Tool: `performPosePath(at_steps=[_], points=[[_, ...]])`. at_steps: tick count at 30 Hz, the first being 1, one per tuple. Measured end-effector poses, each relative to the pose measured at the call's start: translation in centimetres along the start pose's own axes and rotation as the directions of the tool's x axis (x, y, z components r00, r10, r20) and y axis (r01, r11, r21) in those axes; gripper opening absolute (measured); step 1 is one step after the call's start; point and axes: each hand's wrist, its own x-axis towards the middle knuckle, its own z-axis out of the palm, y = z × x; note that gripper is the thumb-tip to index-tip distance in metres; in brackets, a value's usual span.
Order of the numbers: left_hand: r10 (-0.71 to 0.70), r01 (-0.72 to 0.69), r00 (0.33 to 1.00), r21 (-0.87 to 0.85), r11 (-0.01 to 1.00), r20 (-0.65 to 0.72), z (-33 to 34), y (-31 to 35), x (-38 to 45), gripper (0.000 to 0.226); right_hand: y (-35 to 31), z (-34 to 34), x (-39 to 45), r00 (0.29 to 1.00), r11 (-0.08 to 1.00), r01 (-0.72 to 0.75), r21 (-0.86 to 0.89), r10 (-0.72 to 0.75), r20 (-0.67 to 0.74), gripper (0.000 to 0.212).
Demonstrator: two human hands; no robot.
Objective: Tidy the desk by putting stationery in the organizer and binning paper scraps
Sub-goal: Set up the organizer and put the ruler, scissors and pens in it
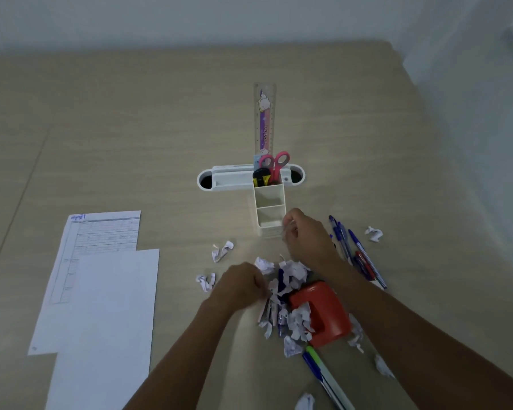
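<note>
**Desk inspection: both hands at the scrap pile, organizer partly filled**

The right hand (304,235) is curled with fingers drawn together beside the front corner of the organizer (269,208). Something pale shows at the fingertips, but it is too blurred to identify. The left hand (239,284) is closed loosely at the left edge of the paper scraps (288,294); whether it pinches any scrap cannot be told.

The scraps are small, white, crumpled pieces with blue print, heaped at desk centre and partly covering a red stapler-like item (323,312). Loose crumpled bits lie around the heap, left, right and nearer the camera.

The organizer is white plastic, with stepped square compartments. The two front compartments appear empty. The rear one holds pink-handled scissors (274,164), a yellow-and-black item and a tall upright ruler (264,119) with a purple cartoon strip.

Blue and red pens (359,253) lie in a group just right of the right forearm. Another blue pen and a green pen (323,371) lie below the heap. Two overlapping paper sheets (101,291) lie well to the left on the desk (131,128).
</note>
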Motion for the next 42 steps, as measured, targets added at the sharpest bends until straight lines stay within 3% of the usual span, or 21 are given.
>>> performPosePath(at_steps=[3,7,12,17,19,23,26,28,34,36,38,40,42], points=[[-0.045,0.044,0.999,0.029,0.999,0.014,1.9,0.0,-0.2,0.021,-0.3,0.5,0.3,0.996,0.992,0.086,-0.088,-0.088,-0.019,0.036],[-0.068,0.071,0.994,0.038,0.997,-0.084,3.0,0.2,-0.6,0.043,0.1,1.2,1.1,0.994,0.977,0.105,-0.184,-0.097,0.048,0.025],[-0.097,0.106,0.985,0.058,0.993,-0.142,3.8,0.6,-1.0,0.039,0.3,1.5,0.3,0.996,0.981,0.089,-0.173,-0.085,0.035,0.023],[-0.164,0.148,0.979,-0.137,0.980,-0.120,2.4,-0.6,-1.6,0.030,0.5,1.6,-1.4,0.995,0.989,0.091,-0.114,-0.087,0.044,0.024],[-0.143,0.110,0.978,-0.210,0.972,-0.151,0.8,-1.1,-2.2,0.020,0.3,1.6,-2.2,0.997,0.995,0.074,-0.071,-0.074,0.000,0.026],[-0.056,-0.066,0.936,-0.328,0.942,-0.349,-2.9,-1.0,-3.7,0.011,-1.7,-0.1,-3.5,0.988,0.991,0.007,0.130,0.013,-0.153,0.027],[0.074,-0.252,0.899,-0.370,0.895,-0.432,-4.4,0.6,-3.7,0.015,-4.0,-1.7,-3.8,0.998,0.880,-0.052,0.472,0.025,0.064,0.024],[0.134,-0.335,0.865,-0.356,0.872,-0.484,-4.9,1.9,-3.3,0.020,-4.9,-2.3,-3.7,0.991,0.811,-0.073,0.581,-0.006,0.132,0.028],[0.268,-0.506,0.794,-0.351,0.788,-0.546,-6.7,5.3,-1.4,0.027,-4.5,-5.6,-1.7,1.000,0.814,0.026,0.580,-0.020,-0.017,0.023],[0.143,-0.433,0.794,-0.385,0.815,-0.591,-7.1,5.4,-0.2,0.028,-4.1,-6.9,-0.6,0.994,0.877,0.062,0.477,-0.009,-0.112,0.024],[-0.033,-0.269,0.776,-0.378,0.886,-0.630,-7.1,5.0,1.2,0.037,-3.9,-7.7,0.6,0.981,0.923,0.091,0.374,-0.019,-0.193,0.026],[-0.102,-0.128,0.812,-0.347,0.929,-0.575,-6.5,4.6,2.4,0.050,-3.8,-8.0,1.5,0.977,0.946,0.119,0.300,-0.057,-0.206,0.025],[-0.114,-0.073,0.856,-0.337,0.939,-0.504,-5.9,4.6,3.3,0.054,-4.0,-7.8,2.1,0.980,0.962,0.133,0.237,-0.092,-0.176,0.025]])
